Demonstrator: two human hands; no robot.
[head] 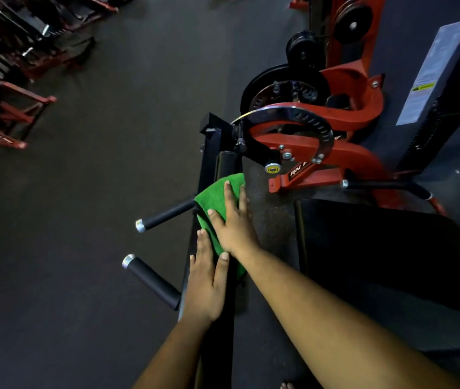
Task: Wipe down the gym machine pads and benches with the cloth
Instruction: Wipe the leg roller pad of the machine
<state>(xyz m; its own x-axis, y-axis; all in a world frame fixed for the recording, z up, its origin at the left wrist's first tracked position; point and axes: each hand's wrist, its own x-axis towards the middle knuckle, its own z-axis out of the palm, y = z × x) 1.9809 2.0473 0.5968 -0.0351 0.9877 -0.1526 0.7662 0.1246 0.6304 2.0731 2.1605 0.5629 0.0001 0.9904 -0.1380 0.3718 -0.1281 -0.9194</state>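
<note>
Fingers (204, 256) of the left hand (205, 287) lie straight and flat along a narrow black padded bar (217, 341), their tips just meeting the near edge of the green cloth (212, 200). Beyond them the right hand (233, 223) presses down on that fuzzy, folded microfibre cloth with fingers spread and extended, holding it against the same bar. Two round black foam-covered handles (153, 282) with bright metal end caps jut out to the left. On the right sits a broad, smooth black seat pad (386, 259) with rounded corners. Farther off, a glossy red steel frame (335, 153) carries a curved chrome adjuster arc with holes and dark round pulleys (355, 21), above speckled dark rubber flooring (110, 136).
</note>
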